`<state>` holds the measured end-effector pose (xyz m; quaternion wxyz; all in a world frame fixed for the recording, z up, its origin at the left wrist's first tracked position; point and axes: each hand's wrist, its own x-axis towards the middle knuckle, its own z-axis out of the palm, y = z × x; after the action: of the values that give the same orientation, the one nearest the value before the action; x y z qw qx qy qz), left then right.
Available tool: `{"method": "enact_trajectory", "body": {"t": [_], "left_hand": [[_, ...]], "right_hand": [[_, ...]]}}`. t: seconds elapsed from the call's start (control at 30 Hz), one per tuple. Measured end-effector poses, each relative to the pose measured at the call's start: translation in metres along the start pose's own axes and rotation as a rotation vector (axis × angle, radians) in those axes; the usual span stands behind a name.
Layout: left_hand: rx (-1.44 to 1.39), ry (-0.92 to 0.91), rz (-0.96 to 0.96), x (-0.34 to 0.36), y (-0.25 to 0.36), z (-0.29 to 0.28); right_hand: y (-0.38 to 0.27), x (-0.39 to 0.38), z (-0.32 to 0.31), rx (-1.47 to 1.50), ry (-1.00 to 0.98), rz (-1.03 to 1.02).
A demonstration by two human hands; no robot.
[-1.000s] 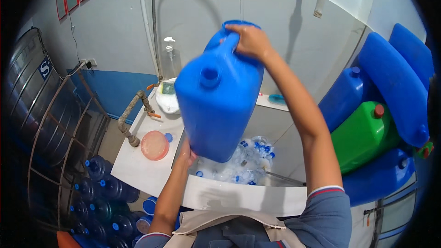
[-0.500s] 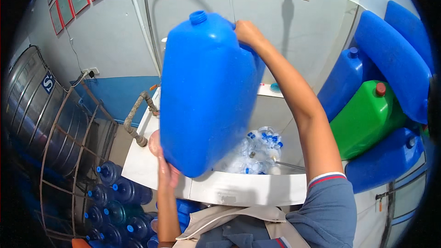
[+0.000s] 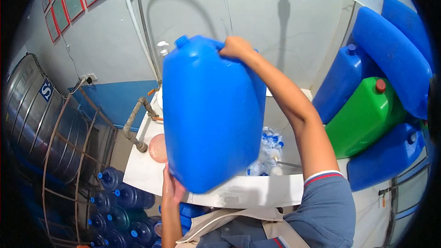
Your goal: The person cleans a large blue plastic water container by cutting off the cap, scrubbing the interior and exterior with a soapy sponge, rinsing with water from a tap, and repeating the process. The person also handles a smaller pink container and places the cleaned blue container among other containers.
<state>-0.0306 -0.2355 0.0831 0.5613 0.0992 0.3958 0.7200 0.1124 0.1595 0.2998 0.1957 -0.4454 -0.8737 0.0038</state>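
Observation:
In front of me I hold a large blue jerry can (image 3: 211,119) above the white sink (image 3: 262,188); its open threaded neck is at the upper left, with no cap on it. My right hand (image 3: 237,48) is closed round the handle at its top. Against its lower left corner, my left hand (image 3: 172,186) supports the base, with some fingers hidden behind the can. Beside that hand, a round pinkish disc (image 3: 158,148) rests on the sink's left ledge. Clear plastic pieces with blue caps (image 3: 271,144) lie in the basin, partly covered by the can.
To the right lean several blue jerry cans (image 3: 337,82) and a green jerry can (image 3: 363,119) with a red cap. A rusty pipe (image 3: 133,119) rises at the sink's left. Several water bottles (image 3: 133,197) stand below left, near a steel tank (image 3: 41,124) and metal frame.
The jerry can has tilted and come lower, its neck shifting left and down. My right hand moved down and slightly left with it; my left hand stays at the base.

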Motion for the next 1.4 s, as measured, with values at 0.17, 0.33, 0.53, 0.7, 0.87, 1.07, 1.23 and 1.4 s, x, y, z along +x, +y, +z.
{"method": "enact_trajectory", "body": {"t": [0.17,0.33,0.53,0.7,0.87,1.07,1.23,1.4], "left_hand": [[0.133,0.042,0.202,-0.025,0.076,0.000],[0.157,0.103,0.252,0.018,0.025,0.027],[0.186,0.098,0.277,0.002,0.066,0.001],[0.480,-0.080,0.618,0.005,0.103,0.124],[0.800,-0.413,0.874,0.045,0.090,0.208],[1.060,-0.760,0.869,0.048,0.040,0.322],[1.267,-0.890,0.884,0.029,0.021,0.384],[1.355,-0.834,1.082,0.021,0.042,0.395]], "right_hand": [[-0.046,-0.016,-0.037,0.182,0.171,0.013],[-0.006,0.025,-0.013,0.133,0.050,0.011],[0.073,-0.008,0.047,0.500,-0.073,-0.038],[0.160,-0.133,0.089,1.429,0.105,0.297],[0.164,-0.238,0.170,2.146,0.201,0.681],[0.132,-0.279,0.215,2.412,0.328,0.871],[0.112,-0.273,0.220,2.453,0.406,0.917],[0.140,-0.266,0.198,2.352,0.500,0.895]]}}
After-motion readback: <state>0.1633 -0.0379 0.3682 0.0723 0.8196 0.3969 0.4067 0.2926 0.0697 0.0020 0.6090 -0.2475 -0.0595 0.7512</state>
